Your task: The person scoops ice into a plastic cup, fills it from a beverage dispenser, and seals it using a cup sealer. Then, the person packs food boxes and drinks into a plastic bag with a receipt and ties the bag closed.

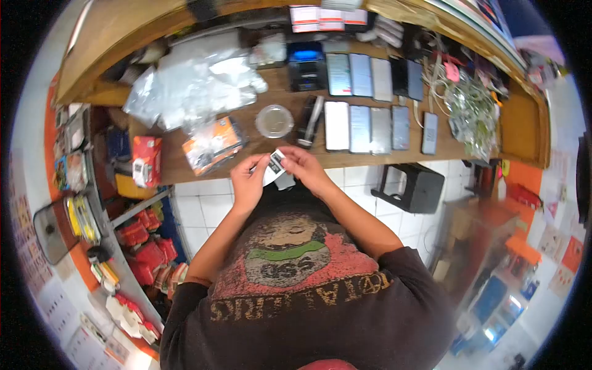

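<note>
Near the table's front edge, a small white card with a dark printed patch (275, 163) is held between both hands. My left hand (250, 179) pinches its left side with thumb and fingers. On the opposite side, my right hand (306, 171) has its fingers closed at the card's edge. Another pale piece (285, 181) shows just below the card; whether it is joined to it I cannot tell. Beyond the hands stand a round clear plastic tub (274, 121) and a black elongated object (309, 121).
Several phones (361, 128) lie in two rows on the wooden table (271, 83). Clear plastic bags (203, 80) and an orange-and-white packet (213, 145) lie left, beside a red box (147, 161). Tangled cables (472, 114) fill the right. A black stool (413, 188) stands below.
</note>
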A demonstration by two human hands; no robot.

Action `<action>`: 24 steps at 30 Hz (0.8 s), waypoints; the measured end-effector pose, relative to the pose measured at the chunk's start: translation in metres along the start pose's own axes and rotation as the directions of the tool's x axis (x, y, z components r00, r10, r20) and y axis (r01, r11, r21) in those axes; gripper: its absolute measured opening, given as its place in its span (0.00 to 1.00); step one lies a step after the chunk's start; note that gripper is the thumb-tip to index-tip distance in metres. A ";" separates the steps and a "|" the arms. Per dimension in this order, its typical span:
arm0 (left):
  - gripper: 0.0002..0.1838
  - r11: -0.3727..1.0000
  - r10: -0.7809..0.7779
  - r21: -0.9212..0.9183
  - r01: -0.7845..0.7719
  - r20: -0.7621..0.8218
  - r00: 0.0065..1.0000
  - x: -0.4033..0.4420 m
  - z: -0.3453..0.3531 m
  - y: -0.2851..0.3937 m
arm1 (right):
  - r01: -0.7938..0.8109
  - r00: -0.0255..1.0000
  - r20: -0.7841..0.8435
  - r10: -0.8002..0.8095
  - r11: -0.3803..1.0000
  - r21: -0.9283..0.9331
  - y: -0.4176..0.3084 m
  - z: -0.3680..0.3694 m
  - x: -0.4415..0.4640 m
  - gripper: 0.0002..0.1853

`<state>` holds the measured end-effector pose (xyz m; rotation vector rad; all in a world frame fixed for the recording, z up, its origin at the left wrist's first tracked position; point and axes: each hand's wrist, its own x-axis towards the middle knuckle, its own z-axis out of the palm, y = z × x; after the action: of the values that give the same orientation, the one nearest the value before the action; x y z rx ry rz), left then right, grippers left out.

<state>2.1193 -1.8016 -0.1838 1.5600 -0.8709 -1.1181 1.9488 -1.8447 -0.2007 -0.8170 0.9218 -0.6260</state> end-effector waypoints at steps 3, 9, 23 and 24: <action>0.08 0.994 0.094 0.079 -0.081 -0.192 0.977 0.002 -0.033 -0.002 | -0.102 0.978 0.182 0.100 0.995 0.002 0.013 0.045 0.010 0.16; 0.07 0.996 0.085 0.048 -0.072 -0.343 0.936 -0.001 -0.107 -0.007 | -0.170 0.956 0.223 0.191 0.980 -0.106 0.030 0.106 0.028 0.12; 0.07 0.624 0.638 0.601 -0.500 -0.023 0.770 0.105 -0.222 -0.096 | -0.105 0.987 -0.148 0.062 0.948 -0.302 0.149 0.213 0.126 0.17; 0.09 0.663 0.594 0.580 -0.473 -0.023 0.804 0.111 -0.225 -0.104 | -0.079 0.984 -0.175 0.010 0.916 -0.392 0.151 0.214 0.125 0.18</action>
<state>2.3682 -1.8088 -0.2916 1.6583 -1.4782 -0.2532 2.2131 -1.7861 -0.3046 -1.1145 1.2460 -0.4768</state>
